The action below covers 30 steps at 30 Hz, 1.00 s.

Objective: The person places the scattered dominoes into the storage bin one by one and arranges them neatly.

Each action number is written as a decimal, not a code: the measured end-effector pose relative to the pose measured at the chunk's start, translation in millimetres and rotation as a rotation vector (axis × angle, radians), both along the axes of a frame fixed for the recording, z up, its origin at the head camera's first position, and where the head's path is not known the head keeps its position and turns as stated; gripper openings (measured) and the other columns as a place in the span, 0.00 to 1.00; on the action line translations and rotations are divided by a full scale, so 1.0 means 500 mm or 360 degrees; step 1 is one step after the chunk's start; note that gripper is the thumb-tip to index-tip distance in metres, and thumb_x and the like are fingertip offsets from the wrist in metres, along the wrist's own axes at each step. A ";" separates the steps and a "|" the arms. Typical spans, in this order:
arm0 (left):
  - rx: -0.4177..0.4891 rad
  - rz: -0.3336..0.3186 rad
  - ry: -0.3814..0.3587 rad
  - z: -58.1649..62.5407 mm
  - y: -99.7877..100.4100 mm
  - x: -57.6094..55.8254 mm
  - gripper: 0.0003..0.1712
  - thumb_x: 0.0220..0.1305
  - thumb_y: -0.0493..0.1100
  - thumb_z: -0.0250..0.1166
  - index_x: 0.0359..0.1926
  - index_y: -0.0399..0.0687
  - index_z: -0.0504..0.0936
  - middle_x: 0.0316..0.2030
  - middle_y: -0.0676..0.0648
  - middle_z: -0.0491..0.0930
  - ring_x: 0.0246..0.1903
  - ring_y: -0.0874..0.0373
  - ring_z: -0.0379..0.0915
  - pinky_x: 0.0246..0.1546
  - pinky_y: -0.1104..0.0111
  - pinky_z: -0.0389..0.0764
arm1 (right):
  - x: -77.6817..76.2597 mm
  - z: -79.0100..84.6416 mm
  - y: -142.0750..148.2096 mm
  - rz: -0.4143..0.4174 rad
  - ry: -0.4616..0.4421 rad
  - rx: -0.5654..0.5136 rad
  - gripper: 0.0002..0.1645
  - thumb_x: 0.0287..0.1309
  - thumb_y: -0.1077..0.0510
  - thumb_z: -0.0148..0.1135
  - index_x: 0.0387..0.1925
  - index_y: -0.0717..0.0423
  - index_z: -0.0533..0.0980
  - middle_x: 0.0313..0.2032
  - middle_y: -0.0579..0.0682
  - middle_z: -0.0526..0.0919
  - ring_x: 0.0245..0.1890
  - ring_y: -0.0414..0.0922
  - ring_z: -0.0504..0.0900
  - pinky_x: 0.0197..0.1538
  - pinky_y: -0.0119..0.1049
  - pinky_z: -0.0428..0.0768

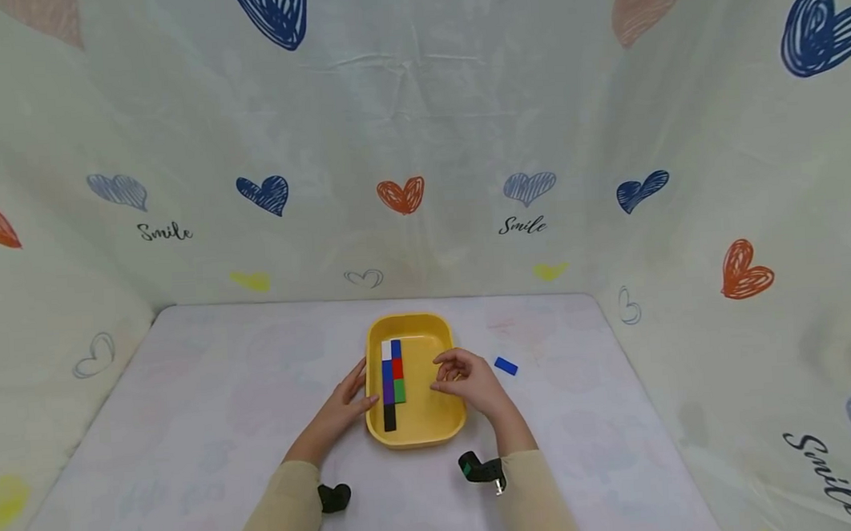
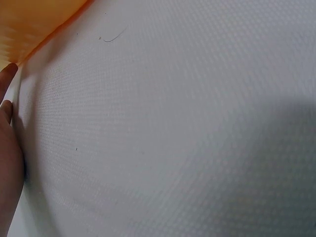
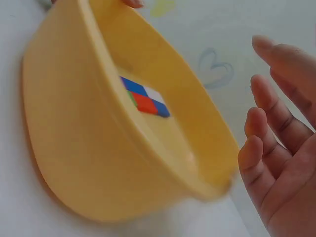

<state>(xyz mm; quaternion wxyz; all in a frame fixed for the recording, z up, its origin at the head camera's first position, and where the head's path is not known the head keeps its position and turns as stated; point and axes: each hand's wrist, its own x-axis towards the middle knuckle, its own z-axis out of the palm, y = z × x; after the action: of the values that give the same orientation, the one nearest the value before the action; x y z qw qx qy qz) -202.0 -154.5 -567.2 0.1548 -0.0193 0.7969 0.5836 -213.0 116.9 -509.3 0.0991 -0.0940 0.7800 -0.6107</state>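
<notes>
A yellow tray (image 1: 434, 429) stands on the table. Flat rectangular blocks lie in it in two touching columns. The left column runs white (image 1: 387, 350), blue (image 1: 387, 369), purple (image 1: 388, 392), black (image 1: 389, 417); beside it are blue (image 1: 396, 348), red (image 1: 398, 369) and green (image 1: 399, 390). My left hand (image 1: 342, 410) holds the tray's left side, thumb over the rim and fingers along the outer wall. Above the tray's right part is my right hand (image 1: 471, 382), fingers loosely bent. The right wrist view shows this hand (image 3: 286, 133) holding nothing, apart from the tray wall.
A loose blue block (image 1: 506, 365) lies on the table (image 1: 571, 418), right of the tray and beyond my right hand. A pale curtain (image 1: 448, 136) printed with hearts rises behind the table and at both sides. Black straps (image 1: 482, 469) sit at both wrists.
</notes>
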 end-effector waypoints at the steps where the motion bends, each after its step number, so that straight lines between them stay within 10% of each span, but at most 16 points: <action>1: -0.0001 0.0003 -0.0003 -0.001 0.000 0.000 0.49 0.62 0.54 0.67 0.77 0.62 0.50 0.71 0.40 0.61 0.73 0.41 0.41 0.66 0.36 0.39 | 0.000 -0.001 0.011 -0.0041 -0.0005 -0.0036 0.24 0.51 0.66 0.73 0.51 0.66 0.76 0.32 0.51 0.80 0.32 0.47 0.77 0.37 0.31 0.79; 8: -0.0038 0.0021 -0.0019 0.001 0.002 0.002 0.50 0.61 0.55 0.68 0.77 0.63 0.50 0.71 0.41 0.60 0.73 0.40 0.41 0.65 0.36 0.40 | -0.004 -0.018 0.093 -0.0325 -0.0040 -0.0286 0.23 0.49 0.70 0.72 0.48 0.63 0.77 0.31 0.52 0.79 0.28 0.43 0.75 0.30 0.29 0.75; 30: -0.0073 0.0032 -0.0019 0.003 0.004 0.002 0.50 0.59 0.56 0.68 0.77 0.63 0.51 0.70 0.40 0.61 0.73 0.40 0.42 0.65 0.35 0.42 | -0.021 -0.141 0.221 -0.0546 -0.0173 0.0110 0.24 0.47 0.67 0.74 0.49 0.63 0.78 0.27 0.48 0.75 0.23 0.40 0.69 0.26 0.28 0.71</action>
<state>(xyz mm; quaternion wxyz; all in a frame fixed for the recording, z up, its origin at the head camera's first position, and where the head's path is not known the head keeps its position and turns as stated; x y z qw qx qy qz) -200.9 -152.2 -565.9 0.1530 -0.0344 0.8090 0.5665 -223.3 227.6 -579.9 0.0385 0.0771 0.7985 -0.5957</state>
